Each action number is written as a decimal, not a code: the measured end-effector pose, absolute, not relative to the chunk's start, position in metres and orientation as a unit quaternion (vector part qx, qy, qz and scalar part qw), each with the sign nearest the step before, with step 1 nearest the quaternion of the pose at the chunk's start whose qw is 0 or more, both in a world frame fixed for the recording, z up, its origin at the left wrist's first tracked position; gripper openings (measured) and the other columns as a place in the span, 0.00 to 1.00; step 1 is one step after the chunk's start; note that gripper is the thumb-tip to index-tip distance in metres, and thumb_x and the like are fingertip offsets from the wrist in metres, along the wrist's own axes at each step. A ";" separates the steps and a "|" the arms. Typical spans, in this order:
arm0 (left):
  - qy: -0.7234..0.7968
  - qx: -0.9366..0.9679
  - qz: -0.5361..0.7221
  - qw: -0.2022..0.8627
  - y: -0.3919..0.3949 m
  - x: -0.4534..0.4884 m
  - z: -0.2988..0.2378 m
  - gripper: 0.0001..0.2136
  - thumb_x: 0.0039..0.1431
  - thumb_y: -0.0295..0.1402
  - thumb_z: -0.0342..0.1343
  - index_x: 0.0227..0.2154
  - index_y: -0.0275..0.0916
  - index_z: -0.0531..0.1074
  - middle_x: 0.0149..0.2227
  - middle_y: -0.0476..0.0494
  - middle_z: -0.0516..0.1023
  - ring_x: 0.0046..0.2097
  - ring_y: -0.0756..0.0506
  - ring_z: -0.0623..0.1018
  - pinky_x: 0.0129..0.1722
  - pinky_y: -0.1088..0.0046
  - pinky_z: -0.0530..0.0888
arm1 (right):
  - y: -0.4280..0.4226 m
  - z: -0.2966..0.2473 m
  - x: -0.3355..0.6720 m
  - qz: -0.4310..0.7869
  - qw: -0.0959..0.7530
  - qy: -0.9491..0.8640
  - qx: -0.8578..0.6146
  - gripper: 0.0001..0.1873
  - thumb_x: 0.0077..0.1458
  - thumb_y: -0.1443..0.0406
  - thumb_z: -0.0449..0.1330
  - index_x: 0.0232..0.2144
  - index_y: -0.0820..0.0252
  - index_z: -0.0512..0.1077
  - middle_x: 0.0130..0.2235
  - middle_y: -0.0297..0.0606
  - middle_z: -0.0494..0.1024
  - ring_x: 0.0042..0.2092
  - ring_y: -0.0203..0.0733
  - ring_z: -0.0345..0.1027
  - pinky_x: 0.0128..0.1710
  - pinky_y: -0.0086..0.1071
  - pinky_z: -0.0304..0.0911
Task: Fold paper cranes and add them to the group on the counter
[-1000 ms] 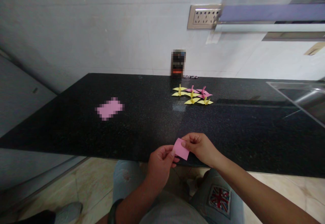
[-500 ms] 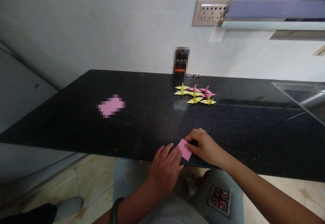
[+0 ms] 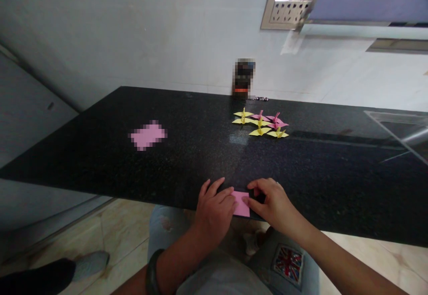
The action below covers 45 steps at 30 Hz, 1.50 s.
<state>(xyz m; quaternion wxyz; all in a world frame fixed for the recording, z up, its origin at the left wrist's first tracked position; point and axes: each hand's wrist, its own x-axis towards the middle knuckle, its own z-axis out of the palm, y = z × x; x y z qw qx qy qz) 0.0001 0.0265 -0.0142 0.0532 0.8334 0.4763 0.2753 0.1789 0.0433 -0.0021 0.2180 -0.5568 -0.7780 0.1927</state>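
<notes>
View: head camera, the only view.
Left hand (image 3: 214, 208): laid flat and open, fingers (image 3: 214, 187) spread. The fingertips press the near-left part of the pink paper (image 3: 241, 203) and grip nothing.
Right hand (image 3: 272, 203): loosely curled. The thumb lies on the paper's right edge and the forefinger bends over its far corner, which looks like a light pinch on the sheet.
Pink paper: a small folded rectangle between the two sets of fingertips, lying flat on the black granite countertop (image 3: 187, 152) at its near edge.
Change: a second ago both hands held the sheet up in the air. Half a second ago it was tilted and coming down. Now it lies on the stone with both hands bearing on it, so the work has gone from holding to pressing flat.
Origami cranes (image 3: 261, 124): yellow and pink, clustered well beyond the right fingertips.
Pink pixelated patch (image 3: 148, 135): well beyond and to the left of the left fingers.
Dark pixelated object (image 3: 244, 78): far past the fingertips, against the wall.
Socket panel (image 3: 286, 11): on the wall, above and beyond the right hand.
Wristband (image 3: 151, 272): dark, on the left wrist.
Writing: none legible. The only emblem is a Union flag patch (image 3: 289, 263) on the jeans below the right forearm.
</notes>
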 end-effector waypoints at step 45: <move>0.372 0.898 0.234 -0.002 0.030 -0.023 -0.025 0.10 0.56 0.31 0.47 0.41 0.39 0.68 0.40 0.49 0.74 0.47 0.44 0.66 0.48 0.61 0.60 | 0.041 -0.002 0.180 0.121 0.167 -0.915 -0.347 0.11 0.54 0.69 0.50 0.24 0.61 0.69 0.26 0.36 0.69 0.34 0.37 0.58 0.37 0.35 0.49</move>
